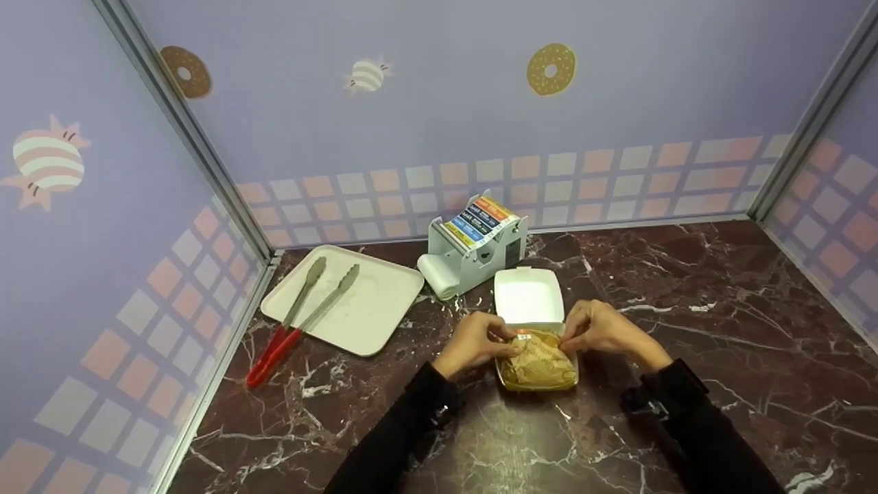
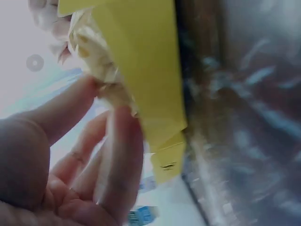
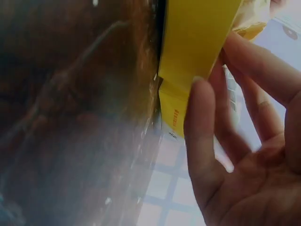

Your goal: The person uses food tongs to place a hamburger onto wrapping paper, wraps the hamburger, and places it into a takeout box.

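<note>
A burger in crinkled tan paper (image 1: 542, 360) sits in the base of a clamshell burger box (image 1: 538, 386), yellow outside, its white-lined lid (image 1: 528, 295) tipped back behind it. A small label (image 1: 524, 335) shows at the wrap's back left; the paper hides the food. My left hand (image 1: 478, 343) pinches the wrap at its left side between thumb and fingers (image 2: 123, 150). Over the right wall my right hand (image 1: 603, 331) pinches the opposite edge of the paper. In the right wrist view one of its fingers (image 3: 200, 127) lies along the yellow box side.
Behind the box stands a label dispenser (image 1: 490, 250) with colourful label rolls and a white backing roll (image 1: 439, 276). On the left, red-handled tongs (image 1: 278, 353) lie across a cream tray (image 1: 370, 302). Lilac panels (image 1: 453, 103) enclose the dark marbled tabletop (image 1: 727, 357).
</note>
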Tool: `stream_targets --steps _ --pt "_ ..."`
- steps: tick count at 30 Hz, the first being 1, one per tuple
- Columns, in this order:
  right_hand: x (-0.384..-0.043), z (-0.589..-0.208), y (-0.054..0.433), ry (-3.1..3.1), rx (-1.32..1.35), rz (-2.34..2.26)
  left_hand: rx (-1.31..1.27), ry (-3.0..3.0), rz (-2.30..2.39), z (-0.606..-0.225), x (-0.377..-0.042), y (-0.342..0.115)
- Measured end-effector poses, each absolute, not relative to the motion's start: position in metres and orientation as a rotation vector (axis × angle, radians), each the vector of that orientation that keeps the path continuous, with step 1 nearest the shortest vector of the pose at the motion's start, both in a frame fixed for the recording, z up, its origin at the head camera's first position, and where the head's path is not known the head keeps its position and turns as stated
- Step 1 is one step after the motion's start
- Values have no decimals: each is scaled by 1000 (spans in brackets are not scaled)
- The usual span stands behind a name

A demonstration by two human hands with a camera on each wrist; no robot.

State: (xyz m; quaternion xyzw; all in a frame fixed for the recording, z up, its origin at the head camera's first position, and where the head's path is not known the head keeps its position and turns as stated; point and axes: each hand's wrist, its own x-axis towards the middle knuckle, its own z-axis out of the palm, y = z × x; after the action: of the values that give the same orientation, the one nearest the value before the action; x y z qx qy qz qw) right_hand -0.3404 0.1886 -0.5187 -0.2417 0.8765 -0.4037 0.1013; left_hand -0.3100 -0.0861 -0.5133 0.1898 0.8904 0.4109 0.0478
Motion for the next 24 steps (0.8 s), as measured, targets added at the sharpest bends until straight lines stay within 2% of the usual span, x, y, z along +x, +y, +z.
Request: stream_targets --steps 9,17,24 --pt "-344 -524 188 2554 -619 -1379 518 2666 1408 -524 -316 -90" --pt "-347 -525 190 2636 -657 -1296 425 2750 1481 -531 -315 -87" --pt "-348 -524 190 2613 -712 -1188 284 2567 1689 -530 -313 -84"
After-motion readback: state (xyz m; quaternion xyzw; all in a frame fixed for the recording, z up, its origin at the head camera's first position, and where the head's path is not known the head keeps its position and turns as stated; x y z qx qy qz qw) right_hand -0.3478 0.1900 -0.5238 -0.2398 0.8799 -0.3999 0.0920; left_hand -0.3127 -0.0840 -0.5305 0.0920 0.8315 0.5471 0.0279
